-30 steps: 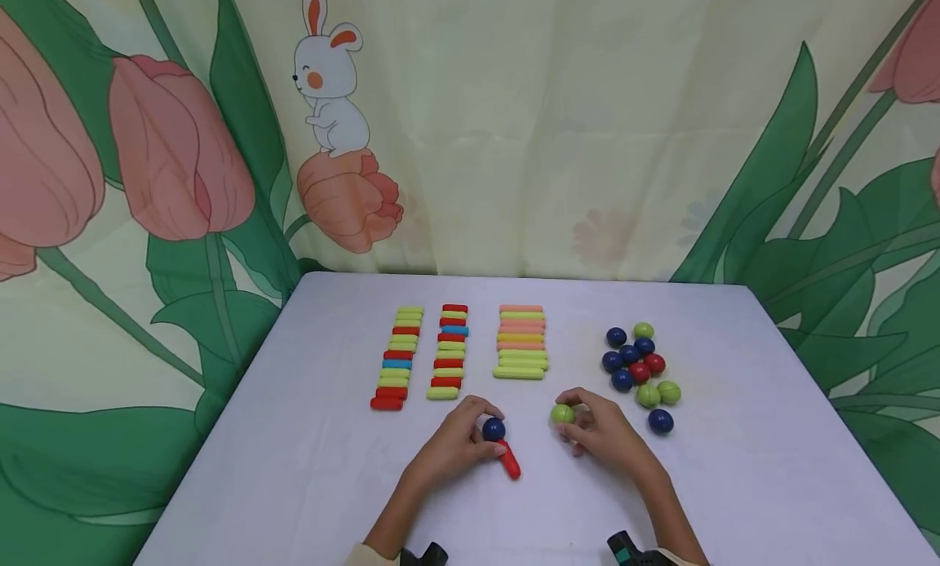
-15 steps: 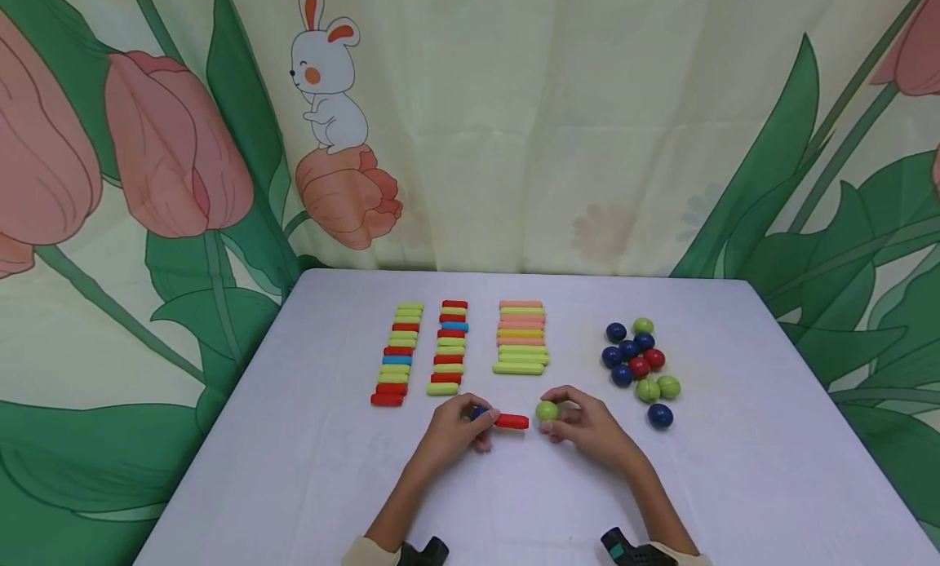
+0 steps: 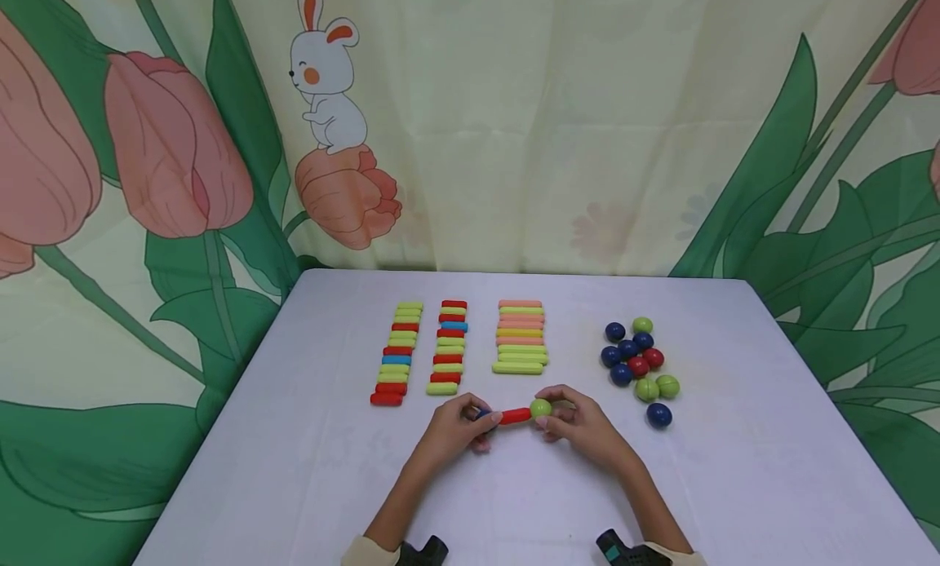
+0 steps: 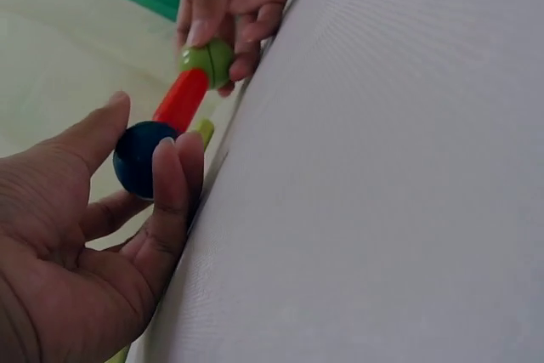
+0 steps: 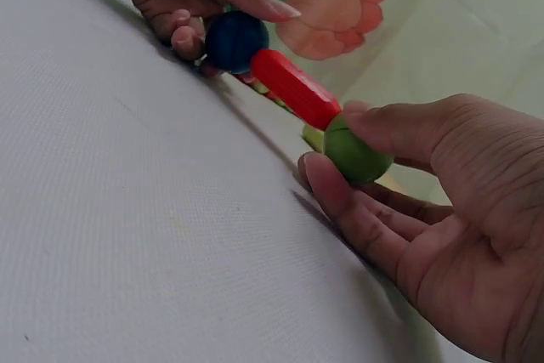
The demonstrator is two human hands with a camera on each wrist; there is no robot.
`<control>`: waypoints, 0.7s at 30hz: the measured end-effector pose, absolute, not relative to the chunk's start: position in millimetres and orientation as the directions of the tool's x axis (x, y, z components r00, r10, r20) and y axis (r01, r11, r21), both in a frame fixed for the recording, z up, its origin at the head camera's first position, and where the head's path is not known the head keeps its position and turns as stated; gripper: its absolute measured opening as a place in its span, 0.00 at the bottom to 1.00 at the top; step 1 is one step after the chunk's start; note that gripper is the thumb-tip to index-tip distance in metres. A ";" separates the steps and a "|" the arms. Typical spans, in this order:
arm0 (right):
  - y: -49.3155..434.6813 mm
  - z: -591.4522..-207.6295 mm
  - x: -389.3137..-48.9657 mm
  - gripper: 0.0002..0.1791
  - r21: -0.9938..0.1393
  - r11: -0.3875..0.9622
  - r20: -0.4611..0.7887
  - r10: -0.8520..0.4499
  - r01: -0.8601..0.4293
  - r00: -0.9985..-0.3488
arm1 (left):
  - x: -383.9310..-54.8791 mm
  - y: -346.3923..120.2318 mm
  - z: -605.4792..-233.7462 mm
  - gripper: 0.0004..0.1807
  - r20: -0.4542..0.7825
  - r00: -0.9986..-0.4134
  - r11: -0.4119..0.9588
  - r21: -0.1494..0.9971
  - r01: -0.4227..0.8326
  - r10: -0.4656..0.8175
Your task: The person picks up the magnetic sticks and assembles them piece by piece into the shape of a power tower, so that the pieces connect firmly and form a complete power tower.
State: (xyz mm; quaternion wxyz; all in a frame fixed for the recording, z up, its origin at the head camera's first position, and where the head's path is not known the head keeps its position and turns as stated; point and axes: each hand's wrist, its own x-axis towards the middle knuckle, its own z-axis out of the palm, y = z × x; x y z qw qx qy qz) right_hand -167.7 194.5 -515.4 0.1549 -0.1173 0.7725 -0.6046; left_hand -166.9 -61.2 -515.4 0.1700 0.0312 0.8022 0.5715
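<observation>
A pale curtain backdrop (image 3: 477,126) printed with tulips and a rabbit hangs behind a white-covered table (image 3: 771,468). Three columns of short rods run from close to the table's far edge toward its middle: the left column (image 3: 397,360) and middle column (image 3: 450,346) in green, red and blue, the right column (image 3: 520,333) of longer pink, green and yellow rods. Toward the far right corner lies a loose cluster of balls (image 3: 627,349), blue, red and green, with a single blue ball (image 3: 658,416) at its near side.

The left hand (image 3: 454,426) and right hand (image 3: 587,419) meet over the table's middle, nearer than the columns. A red rod (image 5: 296,91) bridges them. The left thumb and fingers pinch a dark blue ball (image 5: 236,42) at one end; the right thumb and fingers pinch a green ball (image 5: 355,149) touching the other.

The step in hand appears to be joining the green ball to the rod; how deep it sits cannot be told. The next move likely calls for a straight push inward along the rod, both balls held firmly.
</observation>
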 end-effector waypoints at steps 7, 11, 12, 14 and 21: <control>194.1 -519.4 -171.2 0.25 -0.980 0.196 -0.092 -0.358 0.022 -0.929 | -169.6 -71.2 -513.9 0.19 -0.231 -0.902 0.351 0.931 -0.097 0.364; 192.3 -516.3 -170.2 0.25 -0.974 0.217 -0.129 -0.327 0.058 -0.936 | -172.2 -79.7 -510.9 0.13 -0.189 -0.948 0.423 0.904 -0.066 0.256; 192.3 -515.9 -169.8 0.25 -0.972 0.224 -0.140 -0.321 0.069 -0.937 | -173.1 -82.0 -509.5 0.11 -0.162 -0.966 0.453 0.890 -0.055 0.201; 192.9 -515.8 -169.5 0.25 -0.968 0.238 -0.153 -0.318 0.078 -0.936 | -174.7 -86.7 -506.7 0.07 -0.082 -0.994 0.508 0.861 -0.031 0.078; 196.3 -519.3 -168.8 0.25 -0.942 0.335 -0.126 -0.349 0.002 -0.929 | -176.9 -98.6 -501.8 0.18 0.103 -0.980 0.697 0.716 -0.045 -0.169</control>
